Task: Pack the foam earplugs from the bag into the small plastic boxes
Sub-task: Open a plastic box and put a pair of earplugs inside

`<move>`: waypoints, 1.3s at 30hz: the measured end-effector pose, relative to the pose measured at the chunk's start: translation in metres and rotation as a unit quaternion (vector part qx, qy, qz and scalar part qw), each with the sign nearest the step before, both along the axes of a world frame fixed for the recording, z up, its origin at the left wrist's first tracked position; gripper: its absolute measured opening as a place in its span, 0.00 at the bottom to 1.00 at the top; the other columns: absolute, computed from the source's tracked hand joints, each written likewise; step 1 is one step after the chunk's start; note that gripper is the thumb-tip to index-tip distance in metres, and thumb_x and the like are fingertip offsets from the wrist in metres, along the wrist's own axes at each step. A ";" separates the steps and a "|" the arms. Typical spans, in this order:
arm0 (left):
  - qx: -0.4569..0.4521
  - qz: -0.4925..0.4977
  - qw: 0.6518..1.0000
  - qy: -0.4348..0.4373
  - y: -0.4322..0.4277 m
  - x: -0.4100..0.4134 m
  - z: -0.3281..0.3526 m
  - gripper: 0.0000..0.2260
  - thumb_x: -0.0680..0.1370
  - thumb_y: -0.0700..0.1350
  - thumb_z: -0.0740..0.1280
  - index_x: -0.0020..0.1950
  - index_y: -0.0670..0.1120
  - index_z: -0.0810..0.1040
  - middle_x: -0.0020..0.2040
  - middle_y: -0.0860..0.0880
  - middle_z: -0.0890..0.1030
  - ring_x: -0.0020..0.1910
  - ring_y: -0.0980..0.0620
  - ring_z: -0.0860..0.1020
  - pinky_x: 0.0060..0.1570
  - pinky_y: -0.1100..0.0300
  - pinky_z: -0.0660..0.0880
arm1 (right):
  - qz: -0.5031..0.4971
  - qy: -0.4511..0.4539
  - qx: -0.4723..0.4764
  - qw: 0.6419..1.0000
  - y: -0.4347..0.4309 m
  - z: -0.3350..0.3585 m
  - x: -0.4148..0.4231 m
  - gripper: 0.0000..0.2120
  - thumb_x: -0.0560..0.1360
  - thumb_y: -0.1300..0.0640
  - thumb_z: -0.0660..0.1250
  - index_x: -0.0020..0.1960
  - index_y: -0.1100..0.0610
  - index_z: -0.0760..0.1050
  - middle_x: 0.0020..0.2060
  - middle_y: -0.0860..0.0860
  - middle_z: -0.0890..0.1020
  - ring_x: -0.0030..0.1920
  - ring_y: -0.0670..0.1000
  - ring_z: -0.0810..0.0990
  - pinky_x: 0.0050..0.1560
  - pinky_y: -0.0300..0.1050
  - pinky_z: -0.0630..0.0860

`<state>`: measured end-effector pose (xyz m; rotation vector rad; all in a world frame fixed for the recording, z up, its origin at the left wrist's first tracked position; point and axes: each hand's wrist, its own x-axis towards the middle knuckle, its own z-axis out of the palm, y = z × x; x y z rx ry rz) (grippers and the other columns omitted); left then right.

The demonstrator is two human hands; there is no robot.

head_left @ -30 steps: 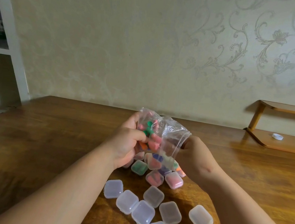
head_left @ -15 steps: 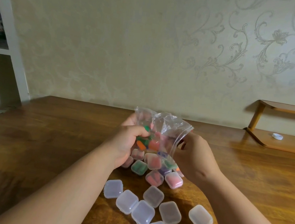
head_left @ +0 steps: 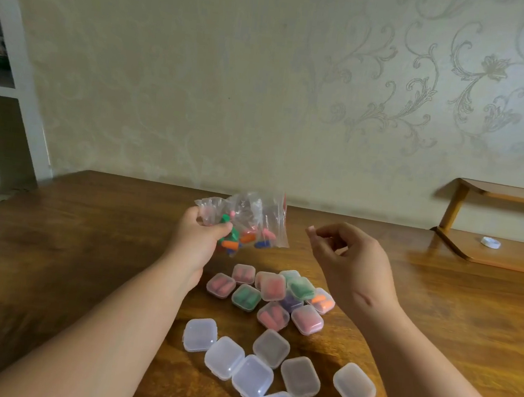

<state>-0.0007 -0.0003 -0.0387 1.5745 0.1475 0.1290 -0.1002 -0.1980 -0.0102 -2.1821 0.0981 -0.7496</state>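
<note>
My left hand [head_left: 197, 236] grips a clear zip bag [head_left: 261, 218] of coloured foam earplugs, holding it above the wooden table [head_left: 53, 240]. My right hand [head_left: 350, 267] hovers to the right of the bag with curled fingers. Thumb and forefinger pinch what looks like a small pale pink earplug [head_left: 310, 229]. Below the hands lies a cluster of closed small boxes [head_left: 273, 287] that hold pink, green, purple and orange earplugs. Nearer to me, several empty clear boxes [head_left: 270, 348] lie shut on the table.
A low wooden shelf [head_left: 492, 254] stands at the far right with a white cap [head_left: 490, 242] on it. A white bookcase [head_left: 21, 89] rises at the left edge. A patterned wall runs behind the table.
My right hand has come out of the bag and moved right. My left hand has shifted the bag left and farther away, uncovering the filled boxes.
</note>
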 end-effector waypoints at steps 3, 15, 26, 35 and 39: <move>0.085 0.004 0.996 -0.012 0.003 0.000 -0.002 0.27 0.78 0.42 0.71 0.75 0.49 0.67 0.59 0.48 0.78 0.46 0.52 0.80 0.32 0.61 0.77 | 0.007 0.016 -0.008 1.000 0.001 0.000 -0.001 0.07 0.77 0.45 0.66 0.47 0.48 0.79 0.36 0.41 0.79 0.36 0.41 0.75 0.29 0.29 0.66; 0.408 0.078 0.900 -0.129 -0.008 -0.024 0.011 0.28 0.78 0.46 0.71 0.75 0.56 0.64 0.73 0.47 0.68 0.71 0.46 0.68 0.61 0.53 0.73 | 0.051 0.039 -0.026 0.998 0.005 -0.004 0.002 0.06 0.77 0.45 0.66 0.47 0.47 0.78 0.38 0.41 0.79 0.38 0.43 0.77 0.33 0.31 0.70; 0.179 -0.166 0.951 -0.191 -0.029 -0.050 0.022 0.03 0.77 0.47 0.72 0.46 0.56 0.84 0.42 0.54 0.85 0.42 0.54 0.83 0.47 0.46 0.83 | 0.080 0.044 -0.054 0.994 0.009 -0.005 0.000 0.05 0.76 0.47 0.67 0.49 0.46 0.79 0.38 0.40 0.80 0.37 0.41 0.77 0.32 0.29 0.70; 0.121 -0.140 0.973 -0.138 -0.027 -0.048 0.025 0.07 0.76 0.40 0.73 0.50 0.52 0.82 0.46 0.52 0.85 0.44 0.54 0.85 0.47 0.49 0.84 | 0.051 0.027 -0.046 0.997 0.008 -0.003 -0.001 0.10 0.78 0.57 0.66 0.57 0.50 0.80 0.44 0.42 0.79 0.38 0.37 0.73 0.33 0.21 0.67; 0.101 -0.158 0.976 -0.110 -0.025 -0.045 0.023 0.08 0.77 0.39 0.72 0.47 0.53 0.84 0.49 0.51 0.86 0.47 0.54 0.85 0.51 0.46 0.83 | 0.027 0.016 -0.057 0.998 0.006 -0.004 0.002 0.10 0.79 0.57 0.65 0.58 0.50 0.80 0.49 0.45 0.78 0.41 0.40 0.73 0.37 0.27 0.67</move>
